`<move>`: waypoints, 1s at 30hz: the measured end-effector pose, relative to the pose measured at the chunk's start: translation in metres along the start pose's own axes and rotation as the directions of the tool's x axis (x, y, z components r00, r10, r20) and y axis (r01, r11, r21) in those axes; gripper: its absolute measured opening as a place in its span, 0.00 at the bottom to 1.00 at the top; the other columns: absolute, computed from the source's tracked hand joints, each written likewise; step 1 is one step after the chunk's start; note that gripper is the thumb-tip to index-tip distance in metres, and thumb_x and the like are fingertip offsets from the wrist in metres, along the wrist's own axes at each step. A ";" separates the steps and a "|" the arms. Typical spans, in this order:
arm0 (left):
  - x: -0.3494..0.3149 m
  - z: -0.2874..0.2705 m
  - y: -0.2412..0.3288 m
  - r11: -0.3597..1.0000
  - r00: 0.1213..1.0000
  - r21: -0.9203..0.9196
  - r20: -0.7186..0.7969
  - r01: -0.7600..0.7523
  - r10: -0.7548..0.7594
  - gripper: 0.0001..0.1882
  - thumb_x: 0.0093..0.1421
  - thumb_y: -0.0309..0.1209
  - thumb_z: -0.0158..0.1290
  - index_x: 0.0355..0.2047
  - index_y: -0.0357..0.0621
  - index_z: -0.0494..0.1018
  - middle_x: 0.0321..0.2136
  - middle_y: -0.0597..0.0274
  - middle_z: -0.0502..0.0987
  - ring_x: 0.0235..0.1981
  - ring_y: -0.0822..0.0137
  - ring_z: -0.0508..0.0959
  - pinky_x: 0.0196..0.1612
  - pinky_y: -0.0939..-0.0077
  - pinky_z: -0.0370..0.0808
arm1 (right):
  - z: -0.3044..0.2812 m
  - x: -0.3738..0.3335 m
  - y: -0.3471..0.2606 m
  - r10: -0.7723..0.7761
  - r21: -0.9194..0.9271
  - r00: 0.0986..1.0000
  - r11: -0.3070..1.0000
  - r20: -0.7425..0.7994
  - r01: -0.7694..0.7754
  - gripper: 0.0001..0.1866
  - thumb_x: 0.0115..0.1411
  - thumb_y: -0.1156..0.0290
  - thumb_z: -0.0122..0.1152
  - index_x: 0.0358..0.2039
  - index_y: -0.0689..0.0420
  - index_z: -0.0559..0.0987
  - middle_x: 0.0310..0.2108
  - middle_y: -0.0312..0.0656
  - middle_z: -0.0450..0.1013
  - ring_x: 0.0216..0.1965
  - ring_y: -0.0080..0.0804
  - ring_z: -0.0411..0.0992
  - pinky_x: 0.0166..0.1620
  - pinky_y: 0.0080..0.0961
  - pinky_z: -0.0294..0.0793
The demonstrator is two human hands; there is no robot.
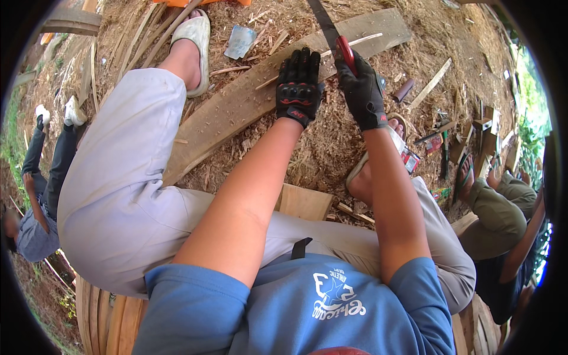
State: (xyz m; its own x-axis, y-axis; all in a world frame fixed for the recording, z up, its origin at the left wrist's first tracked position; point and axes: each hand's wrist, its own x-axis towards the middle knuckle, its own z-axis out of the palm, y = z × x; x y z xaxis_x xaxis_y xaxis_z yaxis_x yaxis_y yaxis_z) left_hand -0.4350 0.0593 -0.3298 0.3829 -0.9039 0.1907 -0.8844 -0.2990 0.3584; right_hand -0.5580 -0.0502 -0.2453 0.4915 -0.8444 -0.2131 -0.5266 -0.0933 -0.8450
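Observation:
My right hand [360, 89], in a black glove, is closed around the red handle [347, 55] of a tool with a long, flat grey blade [324, 22]. The blade points away from me and runs out at the top edge; whether it is a knife or a saw I cannot tell. My left hand [299, 84], gloved too, lies palm down with straight fingers over a wide wooden board [228, 115]. A thin pale wood strip [365, 39] slants across the board, passing beneath the left fingers and beside the blade.
Shavings cover the ground around my sandalled feet. A brown cylinder [403, 90] and a loose wood stick [431, 83] lie to the right, with scattered tools beyond. One person sits at the far right [494, 207], another at the far left [38, 219]. A torn bluish packet [240, 42] lies near the board.

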 end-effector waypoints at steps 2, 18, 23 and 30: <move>0.002 -0.001 0.001 1.000 1.000 0.012 0.010 0.008 -0.009 0.43 0.64 0.46 0.63 0.77 0.53 0.60 0.76 0.51 0.61 0.77 0.48 0.61 0.77 0.44 0.56 | -0.002 0.000 -0.002 -0.007 -0.023 1.000 1.000 0.019 0.007 0.21 0.72 0.60 0.64 0.60 0.56 0.81 0.41 0.50 0.84 0.41 0.36 0.82 0.48 0.36 0.79; 0.003 0.003 0.005 0.999 0.998 0.035 -0.066 0.015 -0.013 0.31 0.70 0.45 0.52 0.73 0.57 0.67 0.73 0.51 0.67 0.73 0.46 0.66 0.73 0.39 0.61 | 0.012 0.005 0.029 -0.130 -0.053 0.991 0.990 -0.020 0.129 0.21 0.71 0.59 0.64 0.60 0.55 0.82 0.48 0.53 0.84 0.49 0.46 0.83 0.53 0.38 0.79; 0.004 0.003 0.005 0.998 0.999 0.053 -0.026 0.041 -0.039 0.33 0.69 0.45 0.53 0.73 0.59 0.65 0.74 0.51 0.65 0.74 0.45 0.65 0.74 0.38 0.60 | 0.010 0.001 0.020 -0.143 -0.022 0.989 0.990 -0.034 0.143 0.22 0.70 0.58 0.65 0.60 0.55 0.82 0.48 0.54 0.84 0.49 0.49 0.84 0.53 0.40 0.80; 0.003 0.001 0.014 0.996 0.997 0.018 0.002 0.082 -0.082 0.35 0.67 0.39 0.53 0.75 0.60 0.63 0.76 0.50 0.60 0.76 0.44 0.60 0.76 0.39 0.55 | 0.006 0.000 0.021 -0.132 -0.144 0.991 0.981 -0.021 0.128 0.22 0.71 0.56 0.64 0.61 0.52 0.82 0.48 0.56 0.83 0.49 0.54 0.83 0.53 0.43 0.80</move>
State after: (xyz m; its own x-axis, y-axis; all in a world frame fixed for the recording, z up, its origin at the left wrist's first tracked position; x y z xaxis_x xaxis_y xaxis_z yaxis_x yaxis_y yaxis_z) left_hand -0.4461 0.0522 -0.3250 0.4540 -0.8767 0.1591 -0.8547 -0.3780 0.3559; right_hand -0.5646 -0.0487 -0.2657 0.5421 -0.8356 -0.0889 -0.5536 -0.2755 -0.7859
